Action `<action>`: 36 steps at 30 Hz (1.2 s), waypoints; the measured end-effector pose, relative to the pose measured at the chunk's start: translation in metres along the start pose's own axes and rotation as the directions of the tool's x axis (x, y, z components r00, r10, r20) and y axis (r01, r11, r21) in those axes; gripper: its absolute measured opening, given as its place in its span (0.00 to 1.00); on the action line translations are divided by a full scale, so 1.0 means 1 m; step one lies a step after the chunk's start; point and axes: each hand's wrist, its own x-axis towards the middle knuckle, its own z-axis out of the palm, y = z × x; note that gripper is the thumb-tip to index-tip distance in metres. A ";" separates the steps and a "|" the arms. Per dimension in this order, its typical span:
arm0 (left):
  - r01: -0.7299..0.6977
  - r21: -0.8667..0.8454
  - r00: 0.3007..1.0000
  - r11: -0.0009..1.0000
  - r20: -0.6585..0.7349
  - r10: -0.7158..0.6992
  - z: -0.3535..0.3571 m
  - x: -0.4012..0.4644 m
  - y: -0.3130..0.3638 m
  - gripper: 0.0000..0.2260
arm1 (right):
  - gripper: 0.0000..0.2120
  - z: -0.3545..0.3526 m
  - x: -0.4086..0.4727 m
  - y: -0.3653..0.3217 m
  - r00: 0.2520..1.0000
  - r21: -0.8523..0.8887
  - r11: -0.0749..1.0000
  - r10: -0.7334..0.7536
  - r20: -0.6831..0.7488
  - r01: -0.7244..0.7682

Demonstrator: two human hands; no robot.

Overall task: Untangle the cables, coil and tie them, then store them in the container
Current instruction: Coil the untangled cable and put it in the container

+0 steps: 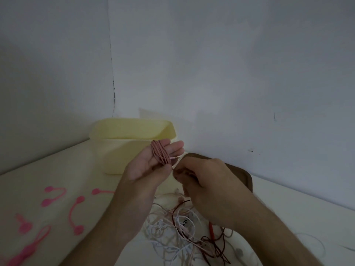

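A pink cable [160, 152] is wound in several loops around the straight fingers of my left hand [151, 162], palm up, in front of the pale yellow container [123, 150]. Its metal plug sticks out to the right by my fingertips. My right hand [203, 175] is curled just right of the coil and pinches the cable's loose end. Below both hands a tangled heap of white, pink and dark red cables [184, 233] lies on the table.
Several pink silicone cable ties [75, 214] lie on the cream table at the left. A brown lid [240, 173] leans behind my right hand against the wall. The container stands open in the corner.
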 end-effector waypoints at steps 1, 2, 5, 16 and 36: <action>0.001 0.053 1.000 0.999 -0.005 -0.001 0.001 0.000 -0.001 0.19 | 0.06 -0.004 0.000 -0.001 1.000 -0.002 1.000 0.020 0.002 -0.020; 0.006 0.131 1.000 0.991 -0.006 -0.005 0.001 0.000 -0.002 0.21 | 0.07 -0.008 0.000 -0.002 0.999 0.003 0.999 0.040 0.004 -0.040; -0.027 0.479 0.999 0.878 0.046 0.005 0.002 -0.004 -0.006 0.27 | 0.09 -0.014 0.000 -0.003 0.997 0.084 0.993 0.078 -0.004 -0.077; -0.114 0.848 0.985 0.518 0.030 0.169 -0.002 -0.005 -0.005 0.09 | 0.09 -0.038 -0.002 0.010 0.949 0.107 0.971 0.232 -0.211 -0.213; 0.116 0.662 0.982 0.740 -0.187 0.013 -0.007 0.001 0.002 0.09 | 0.23 -0.097 -0.026 0.056 0.425 0.262 0.790 0.539 -0.727 -0.555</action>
